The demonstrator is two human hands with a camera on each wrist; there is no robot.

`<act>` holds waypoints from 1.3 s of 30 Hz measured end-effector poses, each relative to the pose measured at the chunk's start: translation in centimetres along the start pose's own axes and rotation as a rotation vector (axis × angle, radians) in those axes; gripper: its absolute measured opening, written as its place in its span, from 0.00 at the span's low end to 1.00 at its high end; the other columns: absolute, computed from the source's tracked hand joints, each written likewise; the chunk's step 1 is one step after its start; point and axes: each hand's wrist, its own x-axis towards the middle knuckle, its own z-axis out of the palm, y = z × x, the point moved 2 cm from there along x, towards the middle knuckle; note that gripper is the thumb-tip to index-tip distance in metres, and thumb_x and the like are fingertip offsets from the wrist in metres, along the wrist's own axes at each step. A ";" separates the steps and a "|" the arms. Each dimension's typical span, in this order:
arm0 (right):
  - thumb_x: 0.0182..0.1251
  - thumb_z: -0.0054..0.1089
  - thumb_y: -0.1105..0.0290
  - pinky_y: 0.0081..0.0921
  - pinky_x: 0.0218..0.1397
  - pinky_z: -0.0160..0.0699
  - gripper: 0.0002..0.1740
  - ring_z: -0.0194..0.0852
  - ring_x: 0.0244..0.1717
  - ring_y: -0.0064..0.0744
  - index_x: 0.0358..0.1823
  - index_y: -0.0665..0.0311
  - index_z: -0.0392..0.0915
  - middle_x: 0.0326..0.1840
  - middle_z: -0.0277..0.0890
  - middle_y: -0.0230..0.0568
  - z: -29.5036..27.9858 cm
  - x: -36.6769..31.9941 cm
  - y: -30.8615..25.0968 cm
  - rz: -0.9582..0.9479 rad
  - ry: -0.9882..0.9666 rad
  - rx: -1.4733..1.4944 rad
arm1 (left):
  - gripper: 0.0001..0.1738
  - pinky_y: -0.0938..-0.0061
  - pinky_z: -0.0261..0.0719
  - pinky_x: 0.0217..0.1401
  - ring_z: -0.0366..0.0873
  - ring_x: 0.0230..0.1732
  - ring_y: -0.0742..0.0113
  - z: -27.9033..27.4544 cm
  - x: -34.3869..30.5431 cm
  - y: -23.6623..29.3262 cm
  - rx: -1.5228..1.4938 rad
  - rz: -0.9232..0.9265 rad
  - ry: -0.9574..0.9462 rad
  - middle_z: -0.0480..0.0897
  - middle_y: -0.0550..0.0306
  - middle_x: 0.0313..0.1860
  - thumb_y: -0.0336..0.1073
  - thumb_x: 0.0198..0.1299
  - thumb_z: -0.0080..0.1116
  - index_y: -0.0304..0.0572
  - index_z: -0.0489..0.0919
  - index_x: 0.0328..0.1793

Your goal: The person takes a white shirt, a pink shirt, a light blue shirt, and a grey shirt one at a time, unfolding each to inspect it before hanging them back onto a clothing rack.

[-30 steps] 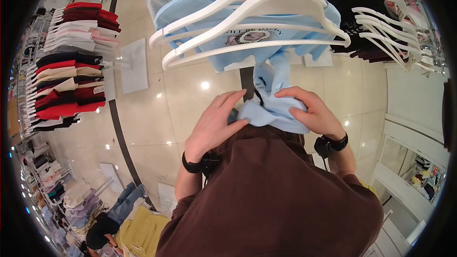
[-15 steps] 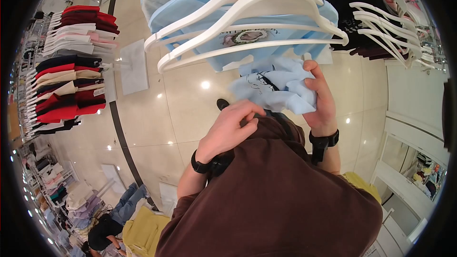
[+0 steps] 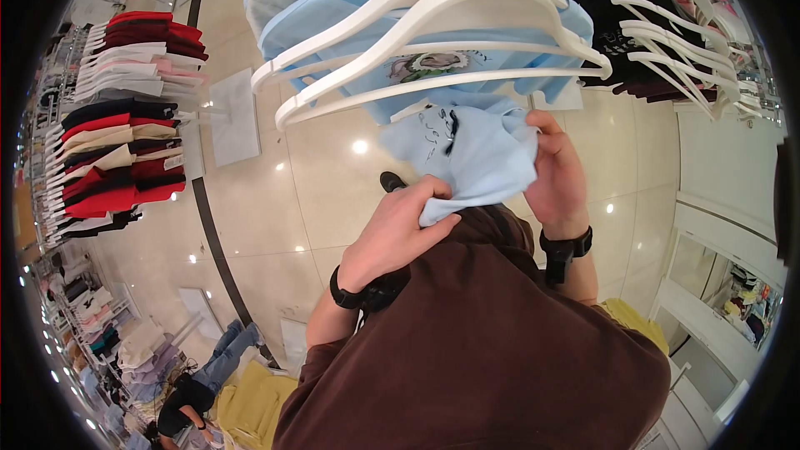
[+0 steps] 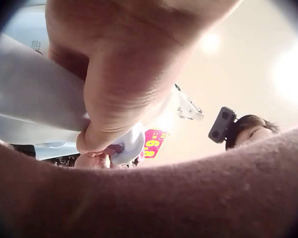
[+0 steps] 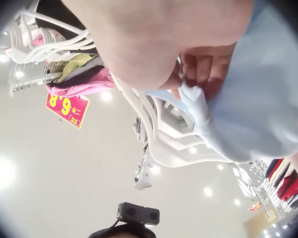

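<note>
A light-blue shirt [image 3: 496, 154] with black lettering hangs partly spread between both hands, below the clothes rack. My left hand [image 3: 396, 229] pinches its lower left edge between thumb and fingers. At the right edge, my right hand [image 3: 560, 175] grips the fabric, and in the right wrist view a bunched fold of the shirt [image 5: 196, 106] sticks out between thumb and curled fingers. The left wrist view shows pale cloth [image 4: 30, 94] running up to the left hand, whose fingertips are mostly hidden.
Just beyond the shirt, a white hanger [image 3: 400, 29] hangs in front of more light-blue shirts [image 3: 292, 37] on hangers. Black clothing [image 3: 621, 12] and several bare hangers [image 3: 679, 54] are at the right. Red, white and dark garments [image 3: 125, 150] line the left. Another person [image 3: 183, 404] bends at lower left.
The shirt was bunched close to the body, then lifted forward by the right hand while the left came free. Now the left hand has taken its lower edge and the shirt is more spread.
</note>
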 end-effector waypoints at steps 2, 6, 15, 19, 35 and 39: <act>0.75 0.51 0.75 0.24 0.53 0.75 0.14 0.77 0.50 0.21 0.57 0.63 0.79 0.50 0.82 0.32 -0.1 0.2 0.7 -0.037 -0.026 -0.082 | 0.12 0.62 0.77 0.45 0.78 0.38 0.48 0.1 -0.1 -0.3 -0.021 0.036 0.033 0.81 0.47 0.38 0.33 0.63 0.67 0.34 0.81 0.48; 0.71 0.59 0.79 0.25 0.50 0.77 0.12 0.80 0.44 0.24 0.53 0.67 0.81 0.46 0.83 0.31 0.6 0.6 1.3 -0.237 -0.041 -0.471 | 0.15 0.62 0.78 0.47 0.81 0.42 0.46 -2.2 -0.4 -1.3 -0.012 0.075 0.109 0.82 0.45 0.40 0.27 0.63 0.60 0.35 0.83 0.56; 0.66 0.73 0.65 0.29 0.38 0.77 0.14 0.79 0.30 0.32 0.42 0.68 0.82 0.30 0.79 0.38 2.6 -0.9 1.4 -0.054 -0.565 -1.243 | 0.10 0.75 0.74 0.51 0.76 0.45 0.70 -2.7 -1.0 -3.2 -0.329 -0.068 0.441 0.81 0.57 0.44 0.24 0.74 0.49 0.35 0.81 0.55; 0.67 0.72 0.56 0.34 0.45 0.78 0.20 0.81 0.42 0.42 0.50 0.65 0.83 0.45 0.80 0.42 3.4 -1.1 2.3 0.031 -0.720 -1.367 | 0.11 0.72 0.75 0.51 0.77 0.45 0.65 -1.8 -0.8 -2.3 -0.327 0.075 0.335 0.81 0.55 0.45 0.24 0.71 0.48 0.36 0.80 0.53; 0.87 0.46 0.62 0.37 0.58 0.82 0.19 0.85 0.53 0.31 0.59 0.68 0.81 0.58 0.84 0.49 1.0 -1.1 7.3 0.310 -0.489 -0.936 | 0.10 0.65 0.77 0.47 0.81 0.42 0.53 -3.5 2.3 2.3 0.134 0.161 0.278 0.84 0.49 0.42 0.28 0.63 0.64 0.36 0.84 0.50; 0.90 0.37 0.57 0.45 0.79 0.72 0.28 0.79 0.69 0.44 0.73 0.75 0.68 0.67 0.80 0.51 1.4 -0.6 6.6 0.258 -0.371 -0.125 | 0.24 0.62 0.76 0.63 0.79 0.59 0.50 -3.6 2.8 0.9 0.219 0.218 0.471 0.81 0.46 0.61 0.29 0.65 0.64 0.39 0.78 0.68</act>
